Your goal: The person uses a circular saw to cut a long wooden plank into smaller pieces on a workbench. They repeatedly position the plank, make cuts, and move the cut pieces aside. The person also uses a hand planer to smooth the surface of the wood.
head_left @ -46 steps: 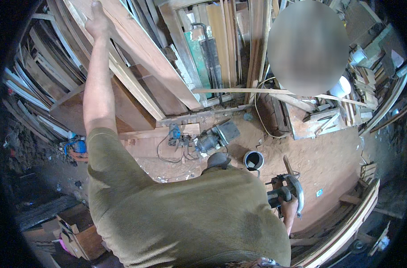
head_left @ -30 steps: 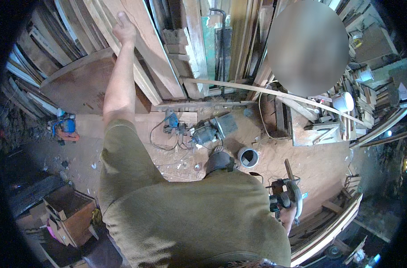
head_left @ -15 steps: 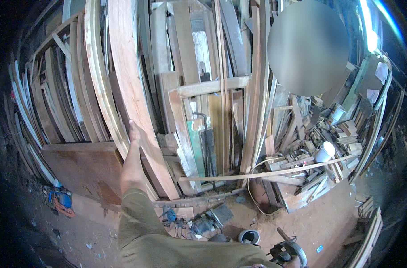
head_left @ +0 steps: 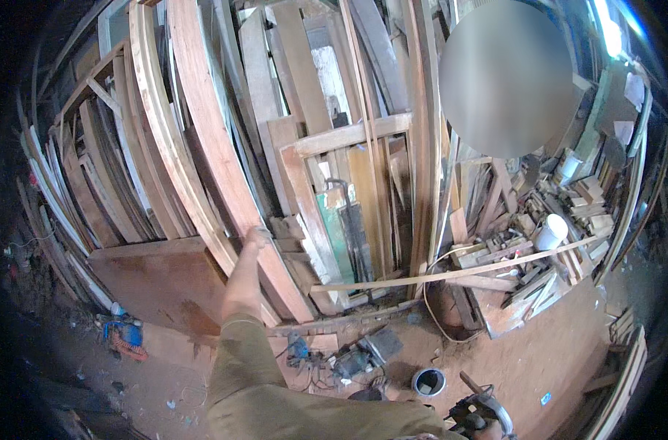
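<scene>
Rightward across the leaning plank (head_left: 213, 136), set among upright boards (head_left: 260, 81), my left hand (head_left: 257, 238) has shifted; whether its fingers clasp or merely press, I cannot tell. Lower right, my right hand (head_left: 488, 431) grips a power tool (head_left: 466, 415).

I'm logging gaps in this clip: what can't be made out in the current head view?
In the head view:
Right hand: cut off by the lower edge, leaving its grip on the power tool unclear.
Left hand: too small to show its exact grip on the reddish plank.
Upper right: a blurred disc hides everything behind it.
Round pot: contents too dark to identify.
</scene>
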The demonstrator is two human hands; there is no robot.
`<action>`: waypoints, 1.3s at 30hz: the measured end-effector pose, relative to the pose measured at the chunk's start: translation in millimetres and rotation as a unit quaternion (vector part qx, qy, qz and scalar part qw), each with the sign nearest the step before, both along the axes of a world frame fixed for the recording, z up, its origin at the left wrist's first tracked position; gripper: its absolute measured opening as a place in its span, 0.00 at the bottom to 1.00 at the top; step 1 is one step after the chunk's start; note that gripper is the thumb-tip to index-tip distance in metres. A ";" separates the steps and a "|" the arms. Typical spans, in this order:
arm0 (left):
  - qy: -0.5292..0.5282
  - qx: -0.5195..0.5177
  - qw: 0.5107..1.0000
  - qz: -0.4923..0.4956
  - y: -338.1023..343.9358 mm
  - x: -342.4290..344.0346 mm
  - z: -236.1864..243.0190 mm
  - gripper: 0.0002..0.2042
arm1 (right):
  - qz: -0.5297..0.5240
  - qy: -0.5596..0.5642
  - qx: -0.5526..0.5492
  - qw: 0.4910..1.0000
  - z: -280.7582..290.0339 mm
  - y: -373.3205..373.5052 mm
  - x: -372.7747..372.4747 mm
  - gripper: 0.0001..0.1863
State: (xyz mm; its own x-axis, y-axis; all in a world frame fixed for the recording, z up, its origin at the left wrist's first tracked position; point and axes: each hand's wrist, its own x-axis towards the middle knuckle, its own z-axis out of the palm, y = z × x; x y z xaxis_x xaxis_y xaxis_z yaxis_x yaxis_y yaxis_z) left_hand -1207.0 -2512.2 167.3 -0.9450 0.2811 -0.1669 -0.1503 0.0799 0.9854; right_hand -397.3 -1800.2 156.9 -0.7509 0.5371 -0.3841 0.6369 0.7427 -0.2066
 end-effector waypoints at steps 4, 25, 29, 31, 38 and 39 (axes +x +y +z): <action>-0.018 -0.409 0.910 -0.062 153.5 80.9 -93.0 0.25 | -0.067 -0.095 0.016 0.993 17.0 -5.5 37.2 0.18; -0.168 -0.221 0.960 0.050 381.6 485.8 -95.4 0.24 | -0.395 0.233 -0.220 0.861 8.0 38.2 338.4 0.22; -0.250 -0.298 0.876 -0.286 439.5 602.5 -189.8 0.17 | -0.466 0.203 -0.156 0.847 -17.1 34.5 419.5 0.20; -0.493 -0.215 0.740 -0.403 433.6 627.6 -232.8 0.15 | -0.487 0.256 -0.204 0.810 25.5 30.9 413.2 0.19; -0.325 -0.361 0.808 -0.333 564.6 658.4 -242.1 0.24 | -0.617 0.177 -0.120 0.758 -3.0 25.6 477.2 0.21; -0.321 -0.368 0.802 -0.343 595.9 660.6 -229.4 0.22 | -0.641 0.179 -0.113 0.738 -6.7 26.2 484.9 0.22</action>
State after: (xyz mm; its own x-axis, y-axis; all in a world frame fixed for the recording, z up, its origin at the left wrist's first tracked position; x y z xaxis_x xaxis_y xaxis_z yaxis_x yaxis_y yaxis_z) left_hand -546.5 -1916.4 -62.1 -0.2628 0.2997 -0.9171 -0.2804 0.8858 0.3698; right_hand 87.6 -1774.0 150.2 0.2436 0.8469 -0.4728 0.6605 -0.5018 -0.5585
